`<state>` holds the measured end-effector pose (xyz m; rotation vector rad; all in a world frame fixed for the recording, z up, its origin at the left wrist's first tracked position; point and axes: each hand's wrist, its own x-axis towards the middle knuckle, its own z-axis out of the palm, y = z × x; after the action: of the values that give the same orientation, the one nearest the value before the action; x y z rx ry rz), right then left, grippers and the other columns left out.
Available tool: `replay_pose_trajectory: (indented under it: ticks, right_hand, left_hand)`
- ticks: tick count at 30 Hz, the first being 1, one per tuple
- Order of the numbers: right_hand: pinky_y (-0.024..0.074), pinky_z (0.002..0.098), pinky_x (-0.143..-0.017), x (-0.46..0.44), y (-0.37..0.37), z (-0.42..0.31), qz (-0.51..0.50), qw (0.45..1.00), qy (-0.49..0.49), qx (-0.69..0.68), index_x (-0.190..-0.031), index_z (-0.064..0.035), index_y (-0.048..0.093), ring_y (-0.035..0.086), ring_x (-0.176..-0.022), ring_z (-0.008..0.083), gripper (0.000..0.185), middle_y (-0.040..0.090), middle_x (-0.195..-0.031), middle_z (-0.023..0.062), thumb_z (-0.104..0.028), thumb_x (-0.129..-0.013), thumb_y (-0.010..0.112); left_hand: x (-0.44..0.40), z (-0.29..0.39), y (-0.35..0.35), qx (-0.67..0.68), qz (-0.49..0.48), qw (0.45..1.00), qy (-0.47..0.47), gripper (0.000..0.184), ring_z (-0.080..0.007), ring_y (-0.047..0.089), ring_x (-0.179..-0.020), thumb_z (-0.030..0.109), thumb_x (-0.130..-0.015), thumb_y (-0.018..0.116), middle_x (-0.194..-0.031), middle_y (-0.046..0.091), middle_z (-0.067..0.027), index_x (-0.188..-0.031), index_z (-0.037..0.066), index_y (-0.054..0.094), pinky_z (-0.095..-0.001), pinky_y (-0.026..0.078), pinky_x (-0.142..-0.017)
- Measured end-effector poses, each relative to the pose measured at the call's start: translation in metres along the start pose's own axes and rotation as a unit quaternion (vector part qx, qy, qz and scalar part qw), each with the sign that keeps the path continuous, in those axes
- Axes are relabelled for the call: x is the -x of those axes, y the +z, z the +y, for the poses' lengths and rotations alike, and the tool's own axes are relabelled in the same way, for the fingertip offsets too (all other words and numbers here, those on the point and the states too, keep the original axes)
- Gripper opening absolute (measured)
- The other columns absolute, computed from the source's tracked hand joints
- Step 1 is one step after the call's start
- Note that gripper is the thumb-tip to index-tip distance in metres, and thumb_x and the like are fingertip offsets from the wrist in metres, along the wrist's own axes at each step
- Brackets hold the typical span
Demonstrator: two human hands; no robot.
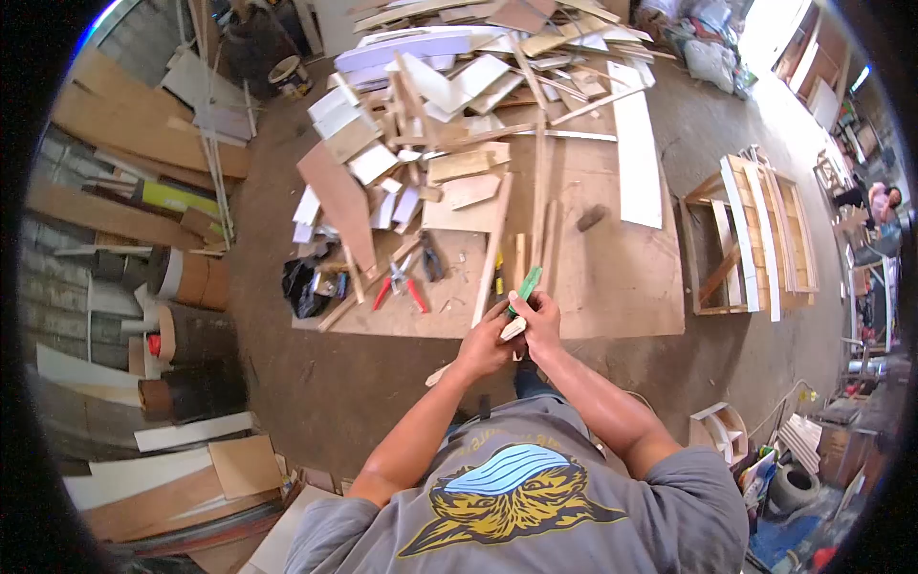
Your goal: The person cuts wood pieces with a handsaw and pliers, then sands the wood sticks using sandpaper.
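Both my hands meet in front of my chest, at the near edge of the wooden board [622,297]. My left hand [486,342] is closed around a pale piece [513,329], perhaps wood. My right hand [541,325] has its fingers closed on a green object [528,287] that points up and away from me; its exact kind is too small to tell. On the board to the left lie red-handled pliers [400,285] and dark pliers [432,258]. A yellow and black tool [498,274] rests just beyond my hands, beside long wooden strips [541,191].
A large heap of wood offcuts [469,86] covers the board's far part. A black bag [301,287] sits at its left edge. To the right stands a slatted wooden frame [755,234]. Boards [134,124] lean at the left. Another person [882,203] is far right.
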<state>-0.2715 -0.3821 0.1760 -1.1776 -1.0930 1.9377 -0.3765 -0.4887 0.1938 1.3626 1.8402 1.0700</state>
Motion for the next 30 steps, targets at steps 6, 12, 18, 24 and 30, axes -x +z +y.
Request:
replay_pose_trajectory:
  ticks: [6,12,18,24,30]
  right_hand:
    - [0.051,0.0282,-0.072,0.091,0.104,0.031,-0.072,0.994,-0.069,-0.039,-0.102,-0.0006,0.066,0.062,-0.08,0.0104,0.031,0.068,-0.091,0.0033,-0.028,-0.098,0.079]
    - [0.051,0.0323,-0.079,0.17,0.188,0.068,-0.186,0.971,-0.114,0.096,-0.102,-0.0021,0.068,0.064,-0.087,0.0143,0.031,0.069,-0.093,0.0058,-0.032,-0.102,0.072]
    - [0.0489,0.0442,-0.093,0.202,0.245,0.076,-0.194,0.835,-0.422,0.296,-0.108,-0.0035,0.069,0.063,-0.103,0.0341,0.025,0.067,-0.106,0.0165,-0.025,-0.096,0.073]
    - [0.036,0.052,-0.115,0.162,0.292,0.039,-0.174,0.64,-0.611,0.432,-0.145,-0.0095,0.053,0.046,-0.14,0.0396,0.06,0.051,-0.149,0.0183,-0.039,-0.095,0.072]
    - [0.0327,0.052,-0.119,0.107,0.353,0.033,-0.157,0.588,-0.636,0.474,-0.143,-0.0121,0.058,0.046,-0.143,0.0373,0.063,0.056,-0.148,0.015,-0.046,-0.093,0.073]
  left_hand:
    - [0.106,-0.003,-0.076,-0.063,0.11,0.99,-0.063,0.035,-0.0421,0.068,-0.116,0.016,-0.081,0.08,-0.148,0.058,-0.0195,-0.113,0.007,0.07,-0.0509,0.056,-0.094]
    - [0.222,-0.02,-0.153,-0.113,0.261,0.958,-0.022,0.032,-0.0394,0.072,-0.103,0.012,-0.075,0.082,-0.136,0.068,-0.0157,-0.105,0.008,0.071,-0.0477,0.061,-0.082]
    - [0.311,-0.033,-0.216,-0.104,0.371,0.923,-0.001,0.022,-0.0374,0.076,-0.093,0.012,-0.077,0.085,-0.126,0.073,-0.0177,-0.097,0.009,0.075,-0.0426,0.062,-0.076]
    - [0.353,-0.05,-0.264,-0.086,0.42,0.904,-0.011,0.019,-0.0363,0.076,-0.09,0.011,-0.078,0.089,-0.124,0.073,-0.0205,-0.091,0.007,0.076,-0.0386,0.061,-0.074]
    - [0.352,-0.081,-0.325,-0.113,0.402,0.908,0.008,0.02,-0.034,0.077,-0.091,0.009,-0.077,0.09,-0.121,0.075,-0.02,-0.091,0.007,0.076,-0.0383,0.061,-0.074]
